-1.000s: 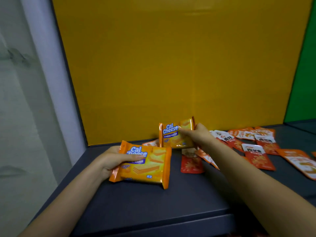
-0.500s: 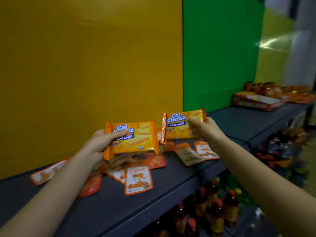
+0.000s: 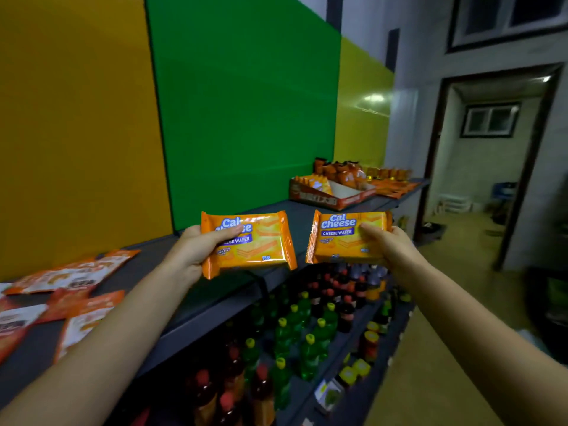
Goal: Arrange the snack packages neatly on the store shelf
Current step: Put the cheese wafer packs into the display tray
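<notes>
Hands apart above the dark shelf (image 3: 215, 305): left hand (image 3: 196, 250) and right hand (image 3: 388, 245) each grasping a Cal Cheese wafer pack, left pack (image 3: 255, 244), right pack (image 3: 341, 238).

We hold up two orange wafer packs side by side, with a small gap between them. Our left hand (image 3: 192, 252) grips the left pack (image 3: 255, 244) at its left end, thumb across the front. Our right hand (image 3: 388, 245) grips the right pack (image 3: 341, 241) at its right end, thumb on the front too. Both packs are in the air by the front edge of the dark shelf (image 3: 302, 210). Flat packs (image 3: 73, 272) lie in a mess on the shelf to the left. A box (image 3: 319, 199) sits far along it. Bottles (image 3: 307, 342) stand below
</notes>
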Demonstrator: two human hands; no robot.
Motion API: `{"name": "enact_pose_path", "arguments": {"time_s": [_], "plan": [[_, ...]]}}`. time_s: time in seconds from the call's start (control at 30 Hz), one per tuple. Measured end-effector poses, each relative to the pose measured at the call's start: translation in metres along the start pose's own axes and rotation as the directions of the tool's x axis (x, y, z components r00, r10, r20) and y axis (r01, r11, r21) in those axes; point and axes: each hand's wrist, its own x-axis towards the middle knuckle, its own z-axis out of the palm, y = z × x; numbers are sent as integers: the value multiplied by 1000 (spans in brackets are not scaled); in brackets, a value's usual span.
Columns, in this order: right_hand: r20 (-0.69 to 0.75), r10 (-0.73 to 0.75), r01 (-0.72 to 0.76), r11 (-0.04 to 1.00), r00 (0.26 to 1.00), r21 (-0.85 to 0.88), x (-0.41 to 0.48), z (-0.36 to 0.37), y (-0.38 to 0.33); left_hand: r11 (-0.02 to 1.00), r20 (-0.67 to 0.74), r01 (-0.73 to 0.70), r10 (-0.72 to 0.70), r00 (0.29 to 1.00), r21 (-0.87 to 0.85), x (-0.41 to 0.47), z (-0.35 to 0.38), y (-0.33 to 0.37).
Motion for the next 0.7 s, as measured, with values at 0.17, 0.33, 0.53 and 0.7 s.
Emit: {"name": "enact_pose_path", "arguments": {"time_s": [0.17, 0.33, 0.53, 0.7], "plan": [[-68, 22, -22, 1000, 997, 15, 48, -62, 2, 1000, 49, -3, 2, 999, 12, 47, 77, -5], [-80, 11, -10, 1000, 997, 5, 103, -104, 11, 1000, 59, -7, 6, 998, 18, 104, 140, -8], [-61, 15, -15, 1000, 998, -3, 198, -133, 15, 999, 29, -29, 29, 999, 23, 194, 203, -8], [16, -6, 7, 999, 1000, -47, 283, -147, 3, 996, 4, -83, 83, 997, 44, 270, 251, -1]]}}
